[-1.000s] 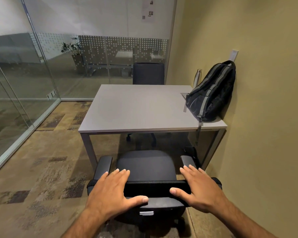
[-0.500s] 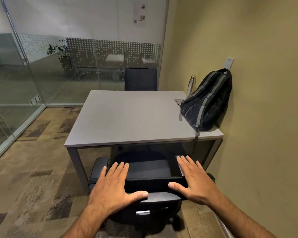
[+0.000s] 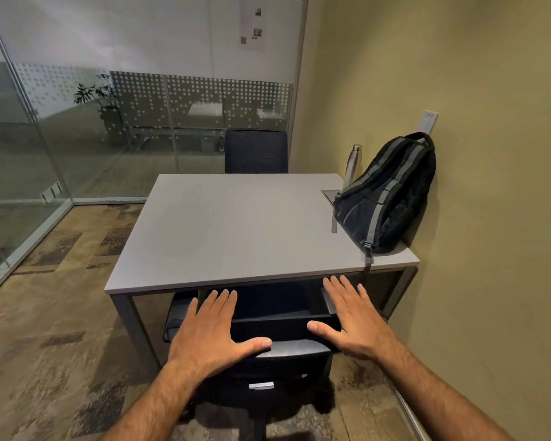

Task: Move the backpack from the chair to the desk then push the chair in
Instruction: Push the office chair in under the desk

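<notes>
head view, chair-pushing step. the backpack (image 3: 387,198) already stands on the surface (image 3: 229,230) at about 2 o'clock, leaning against the wall, a strap hanging over the near edge; a steel bottle (image 3: 353,165) stands just behind it. the chair (image 3: 277,326) sits at 6 o'clock, its seat mostly under the surface's near edge. the left hand (image 3: 209,332) and right hand (image 3: 353,319) lie flat on the top of the backrest, fingers spread and straight, not clamped on anything: open palms suit a level shove and, set wide apart, likely keep the chair from swivelling. judged nearly complete; armrests appear to clear the underside.
</notes>
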`<action>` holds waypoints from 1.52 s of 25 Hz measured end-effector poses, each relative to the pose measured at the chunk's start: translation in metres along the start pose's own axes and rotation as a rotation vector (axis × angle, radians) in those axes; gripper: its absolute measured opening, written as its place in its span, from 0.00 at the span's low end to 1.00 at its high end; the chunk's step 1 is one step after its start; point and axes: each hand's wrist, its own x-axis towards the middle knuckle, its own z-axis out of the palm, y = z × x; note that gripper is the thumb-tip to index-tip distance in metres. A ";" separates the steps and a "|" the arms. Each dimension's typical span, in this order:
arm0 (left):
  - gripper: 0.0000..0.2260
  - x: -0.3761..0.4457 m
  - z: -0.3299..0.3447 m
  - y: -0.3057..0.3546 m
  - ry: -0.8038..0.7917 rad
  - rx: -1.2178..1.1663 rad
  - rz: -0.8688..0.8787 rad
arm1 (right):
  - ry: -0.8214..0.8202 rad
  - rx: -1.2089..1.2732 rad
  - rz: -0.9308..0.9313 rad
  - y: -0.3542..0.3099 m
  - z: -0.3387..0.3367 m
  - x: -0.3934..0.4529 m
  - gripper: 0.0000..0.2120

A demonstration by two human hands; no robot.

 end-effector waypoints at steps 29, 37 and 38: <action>0.58 0.197 -0.021 -0.030 0.005 -0.015 -0.142 | 0.006 0.000 -0.072 0.058 -0.009 0.218 0.59; 0.58 0.204 -0.026 -0.046 -0.013 -0.025 -0.119 | -0.009 0.015 -0.049 0.048 -0.006 0.229 0.60; 0.57 0.204 -0.026 -0.047 -0.013 -0.025 -0.118 | -0.008 0.013 -0.042 0.047 -0.006 0.228 0.60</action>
